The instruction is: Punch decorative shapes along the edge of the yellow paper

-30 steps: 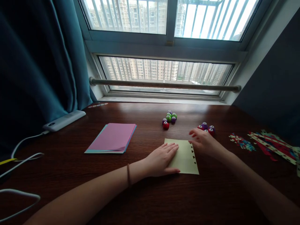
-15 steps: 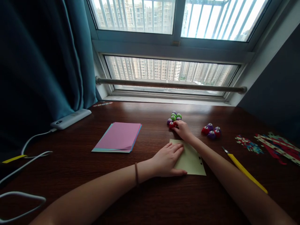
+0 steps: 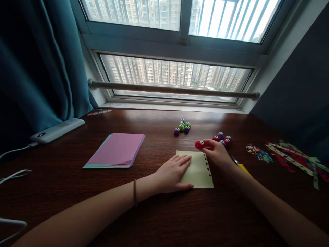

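Note:
My left hand (image 3: 172,174) lies flat, fingers spread, on a sheet of pale yellow paper (image 3: 197,173). Small dark punched holes run down the sheet's right edge. Just above the upper right corner, my right hand (image 3: 219,155) pinches a red craft punch (image 3: 198,144) between thumb and fingers, raised off the table. Behind the paper stands a group of green and purple craft punches (image 3: 182,127). Red and purple craft punches (image 3: 227,143) sit beyond my right hand, partly hidden by it.
Pink and blue paper sheets (image 3: 118,149) are stacked at left. At right lie a yellow-handled craft knife (image 3: 244,168), tiny paper cut-outs (image 3: 260,153) and punched paper strips (image 3: 290,157). A white device (image 3: 58,130) with a cable rests by the curtain (image 3: 59,79).
My right hand has lifted the red craft punch from the back group and carried it nearer, to the right. The left hand stays on the paper. The camera view has shifted slightly.

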Available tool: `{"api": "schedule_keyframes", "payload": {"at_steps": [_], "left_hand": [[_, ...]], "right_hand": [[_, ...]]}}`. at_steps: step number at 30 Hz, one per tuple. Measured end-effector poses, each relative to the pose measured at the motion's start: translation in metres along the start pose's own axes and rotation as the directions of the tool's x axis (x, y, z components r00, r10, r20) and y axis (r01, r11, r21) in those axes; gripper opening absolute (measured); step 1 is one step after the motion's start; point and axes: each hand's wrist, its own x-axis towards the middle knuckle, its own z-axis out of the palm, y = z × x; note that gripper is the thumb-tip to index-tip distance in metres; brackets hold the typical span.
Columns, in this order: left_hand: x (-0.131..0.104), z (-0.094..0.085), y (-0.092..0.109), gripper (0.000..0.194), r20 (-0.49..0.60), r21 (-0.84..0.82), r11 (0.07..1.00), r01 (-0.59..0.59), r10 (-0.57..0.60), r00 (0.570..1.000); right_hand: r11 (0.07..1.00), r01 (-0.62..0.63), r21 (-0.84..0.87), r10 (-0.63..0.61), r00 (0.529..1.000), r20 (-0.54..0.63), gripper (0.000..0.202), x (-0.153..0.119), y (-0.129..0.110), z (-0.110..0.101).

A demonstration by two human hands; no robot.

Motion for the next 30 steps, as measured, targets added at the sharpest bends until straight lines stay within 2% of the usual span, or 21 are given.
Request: {"api": "schedule_keyframes", "payload": {"at_steps": [3, 7, 12, 16, 21, 24, 30], "left_hand": [[0.000, 0.000, 0.001, 0.082, -0.002, 0.001, 1.000, 0.006, -0.006, 1.000], [0.000, -0.001, 0.002, 0.079, -0.006, 0.003, 1.000, 0.006, -0.006, 1.000], [-0.001, 0.000, 0.002, 0.080, -0.021, -0.006, 1.000, 0.011, -0.011, 1.000], [-0.002, 0.000, 0.001, 0.078, -0.034, -0.008, 1.000, 0.013, -0.013, 0.999], [-0.004, 0.001, 0.001, 0.073, -0.047, 0.002, 1.000, 0.001, -0.001, 0.999], [-0.004, 0.001, 0.001, 0.073, -0.049, 0.004, 1.000, 0.002, -0.002, 0.999], [-0.004, 0.002, 0.001, 0.073, -0.054, 0.005, 1.000, 0.016, -0.016, 0.998]], "right_hand": [[0.989, 0.036, -0.141, -0.038, 0.999, -0.013, 0.023, 0.025, 0.009, 0.009], [0.966, 0.066, -0.252, -0.071, 0.997, -0.013, 0.015, 0.057, 0.014, 0.037], [0.930, 0.077, -0.359, -0.097, 0.995, -0.039, 0.014, 0.081, 0.020, 0.061], [0.910, 0.063, -0.411, -0.082, 0.996, -0.029, 0.016, 0.094, 0.024, 0.055], [0.856, 0.029, -0.516, -0.126, 0.980, -0.153, 0.023, 0.112, 0.028, 0.040], [0.832, 0.046, -0.553, -0.149, 0.978, -0.144, 0.037, 0.117, 0.035, 0.040], [0.877, 0.069, -0.476, -0.159, 0.975, -0.152, 0.026, 0.114, 0.041, 0.043]]}}
